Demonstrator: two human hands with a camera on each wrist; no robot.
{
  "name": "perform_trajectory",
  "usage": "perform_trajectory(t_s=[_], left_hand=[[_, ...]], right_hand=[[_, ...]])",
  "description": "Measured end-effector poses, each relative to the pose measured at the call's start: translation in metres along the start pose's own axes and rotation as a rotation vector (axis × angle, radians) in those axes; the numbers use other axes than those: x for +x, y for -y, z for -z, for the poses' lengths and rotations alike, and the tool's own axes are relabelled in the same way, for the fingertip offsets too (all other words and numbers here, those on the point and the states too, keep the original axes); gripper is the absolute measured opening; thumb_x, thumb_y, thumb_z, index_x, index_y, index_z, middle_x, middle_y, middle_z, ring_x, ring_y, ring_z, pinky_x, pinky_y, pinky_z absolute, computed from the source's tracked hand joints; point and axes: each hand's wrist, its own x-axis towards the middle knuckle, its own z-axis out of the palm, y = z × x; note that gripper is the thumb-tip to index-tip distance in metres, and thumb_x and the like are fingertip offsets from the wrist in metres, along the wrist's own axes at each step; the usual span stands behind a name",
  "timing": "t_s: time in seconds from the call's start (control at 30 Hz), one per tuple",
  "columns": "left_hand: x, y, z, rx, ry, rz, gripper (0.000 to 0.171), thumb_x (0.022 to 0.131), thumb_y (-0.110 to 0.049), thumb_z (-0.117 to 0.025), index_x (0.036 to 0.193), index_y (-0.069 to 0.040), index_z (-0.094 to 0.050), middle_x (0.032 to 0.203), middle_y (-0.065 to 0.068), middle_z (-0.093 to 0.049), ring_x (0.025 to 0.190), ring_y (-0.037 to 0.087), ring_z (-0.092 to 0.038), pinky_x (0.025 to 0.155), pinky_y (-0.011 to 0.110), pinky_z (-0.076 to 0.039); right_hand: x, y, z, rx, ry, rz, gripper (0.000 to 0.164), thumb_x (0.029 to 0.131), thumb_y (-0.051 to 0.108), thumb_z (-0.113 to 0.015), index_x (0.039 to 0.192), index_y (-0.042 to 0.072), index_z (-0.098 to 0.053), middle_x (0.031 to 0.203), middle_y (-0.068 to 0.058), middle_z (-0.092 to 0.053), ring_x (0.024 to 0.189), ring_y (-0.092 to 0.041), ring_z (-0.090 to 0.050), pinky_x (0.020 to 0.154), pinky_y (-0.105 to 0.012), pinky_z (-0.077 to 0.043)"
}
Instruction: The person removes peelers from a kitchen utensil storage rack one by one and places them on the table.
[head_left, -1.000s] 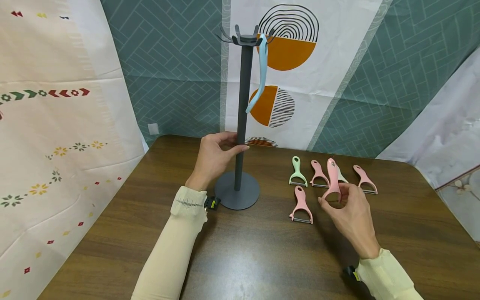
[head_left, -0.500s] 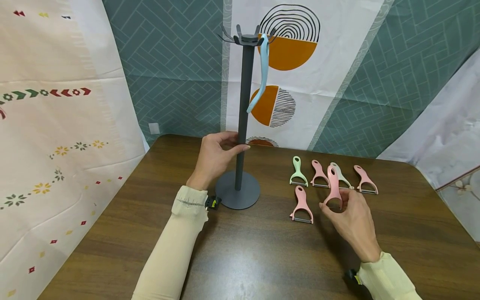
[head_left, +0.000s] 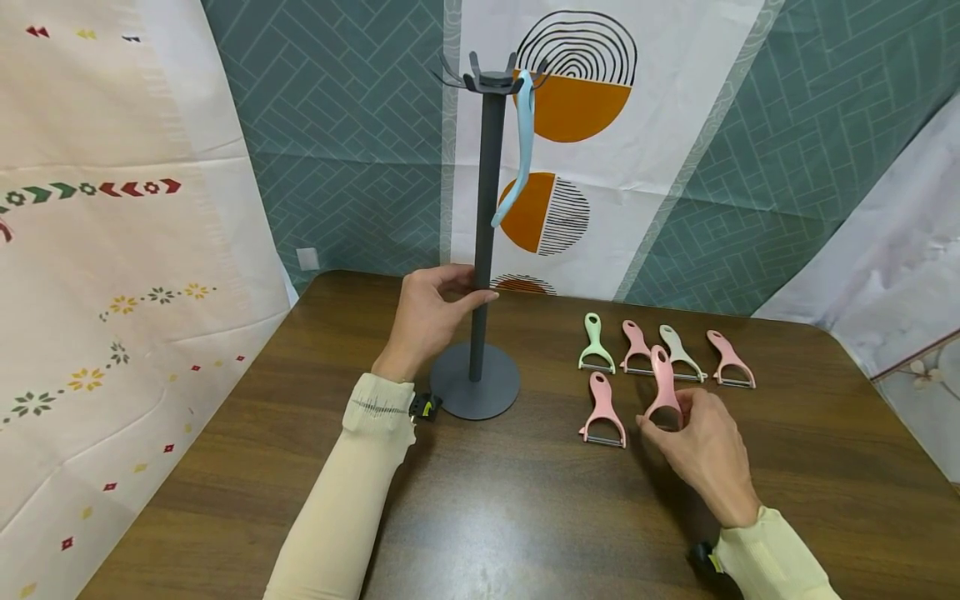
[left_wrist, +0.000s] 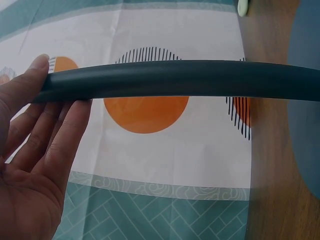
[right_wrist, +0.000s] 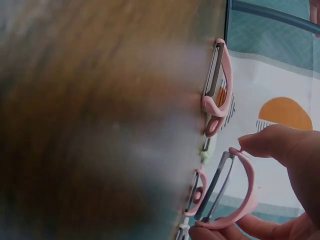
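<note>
My left hand (head_left: 431, 315) grips the dark grey post (head_left: 487, 208) of an upright hook stand, thumb in front and fingers behind. In the left wrist view the hand (left_wrist: 40, 150) holds that post (left_wrist: 175, 80) at its left end. Above the table, my right hand (head_left: 701, 442) pinches a pink peeler (head_left: 663, 379) by the two sides of its head, handle pointing up and away. The right wrist view shows the held peeler's (right_wrist: 248, 200) blade between thumb and fingertips. A light blue peeler (head_left: 525, 133) hangs from a hook on the stand's right side.
Near the right hand lie another pink peeler (head_left: 602, 408), a green peeler (head_left: 592, 337), a pink one (head_left: 634, 342), a whitish one (head_left: 675, 346) and a pink one (head_left: 723, 354). The stand's round base (head_left: 457, 392) rests on the brown table (head_left: 480, 517).
My right hand has drawn the pink peeler slightly toward me and lower in view, uncovering the whitish peeler behind it. The left hand still grips the post in the same place.
</note>
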Motion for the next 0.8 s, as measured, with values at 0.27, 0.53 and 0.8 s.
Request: perform_trajectory(t_s=[0.27, 0.53, 0.8], left_hand=[[-0.0018, -0.0011, 0.0027, 0.026, -0.012, 0.013, 0.030, 0.085, -0.020, -0.085, 0.112, -0.009, -0.078, 0.101, 0.007, -0.078, 0.089, 0.017, -0.073, 0.087, 0.039, -0.059], [-0.0010, -0.0019, 0.0010, 0.022, -0.001, 0.008, 0.030, 0.085, -0.020, -0.085, 0.112, -0.008, -0.078, 0.101, 0.006, -0.078, 0.088, 0.016, -0.073, 0.085, 0.033, -0.059], [-0.0005, -0.0022, 0.0007, 0.017, 0.001, 0.003, 0.031, 0.085, -0.020, -0.085, 0.113, -0.007, -0.078, 0.101, 0.007, -0.078, 0.089, 0.017, -0.073, 0.086, 0.037, -0.060]], right_hand=[[-0.0002, 0.0023, 0.0001, -0.043, 0.084, -0.033, 0.068, 0.081, 0.049, -0.082, 0.119, -0.003, -0.062, 0.103, -0.018, -0.065, 0.087, -0.030, -0.062, 0.065, -0.039, -0.047], [-0.0010, 0.0007, 0.0020, -0.067, 0.139, -0.061, 0.069, 0.080, 0.052, -0.082, 0.116, -0.003, -0.063, 0.103, -0.019, -0.066, 0.084, -0.029, -0.063, 0.061, -0.037, -0.046], [-0.0001, 0.0019, 0.0007, -0.105, 0.161, -0.076, 0.060, 0.080, 0.050, -0.080, 0.110, 0.000, -0.066, 0.102, -0.016, -0.066, 0.084, -0.030, -0.063, 0.060, -0.040, -0.046]])
